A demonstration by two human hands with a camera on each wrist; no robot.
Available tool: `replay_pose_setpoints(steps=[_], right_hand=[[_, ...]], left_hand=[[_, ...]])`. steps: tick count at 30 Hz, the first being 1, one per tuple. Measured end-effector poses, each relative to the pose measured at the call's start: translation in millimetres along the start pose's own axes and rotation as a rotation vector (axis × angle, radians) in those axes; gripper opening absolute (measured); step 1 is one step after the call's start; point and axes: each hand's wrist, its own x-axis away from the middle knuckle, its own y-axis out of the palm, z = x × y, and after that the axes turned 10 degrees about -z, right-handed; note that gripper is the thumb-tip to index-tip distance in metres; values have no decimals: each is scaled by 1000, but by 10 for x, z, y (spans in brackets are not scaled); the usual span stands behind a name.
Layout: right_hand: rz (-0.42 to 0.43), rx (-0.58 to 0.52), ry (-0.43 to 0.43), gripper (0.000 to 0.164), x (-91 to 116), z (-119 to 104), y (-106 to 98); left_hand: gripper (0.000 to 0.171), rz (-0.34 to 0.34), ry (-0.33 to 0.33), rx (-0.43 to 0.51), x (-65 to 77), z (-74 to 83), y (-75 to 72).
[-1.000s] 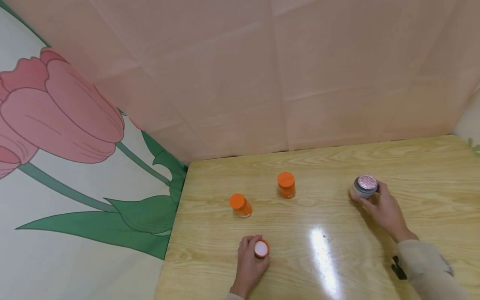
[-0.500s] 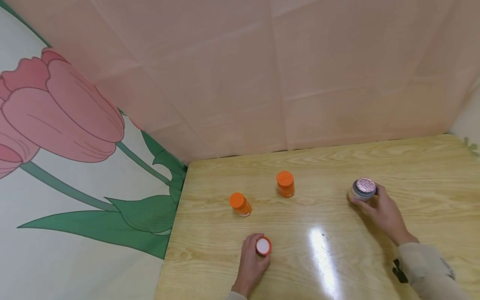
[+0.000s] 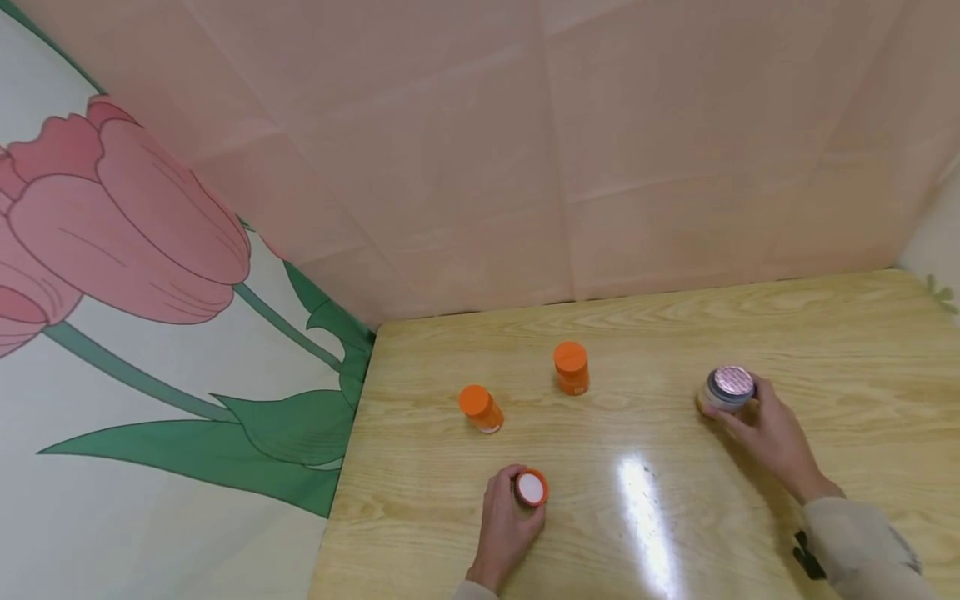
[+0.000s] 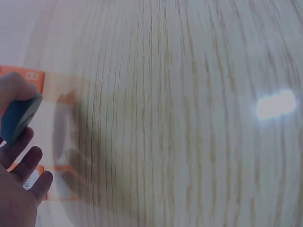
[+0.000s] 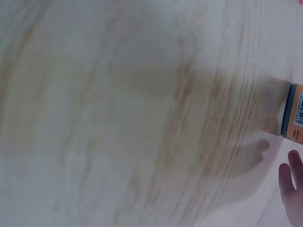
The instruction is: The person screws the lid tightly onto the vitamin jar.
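Note:
My left hand (image 3: 501,527) holds a small round lid (image 3: 532,488) between thumb and fingers. Its white inside and orange-red rim face up in the head view, while its outer side (image 4: 21,113) looks dark in the left wrist view. Farther right, my right hand (image 3: 780,442) grips a jar (image 3: 733,382) with fingers and thumb at its sides. A shiny pinkish foil covers the jar's top above a dark neck. In the right wrist view, the jar (image 5: 297,113) shows an orange label with a barcode and a dark end; two fingers extend beside it.
Two orange bottles with orange caps stand behind the left hand: one nearer on the left (image 3: 481,408), one farther back (image 3: 572,367). The wood-grain table (image 3: 645,325) meets a pinkish cloth wall (image 3: 480,167). A tulip-print cloth (image 3: 150,233) hangs at the left.
My left hand has shifted slightly right and away from me with the lid. The right hand has brought the jar's top a little nearer to me. The two orange bottles have stayed put.

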Motion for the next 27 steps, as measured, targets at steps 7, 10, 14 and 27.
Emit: replay_pose_setpoints(steps=[7,10,14,27], right_hand=[[-21,7,-26,89,82,-49,21],[-41,6,-24,89,118,-80,37],[-47,6,-38,88,162,-109,61],[-18,17,-124,81,300,-180,154]], left_hand=[[58,-14,1,14,8,52,4],[59,-22,-10,30,8,72,17],[59,-5,2,53,3,74,55],[57,19,67,36,0,53,103]])
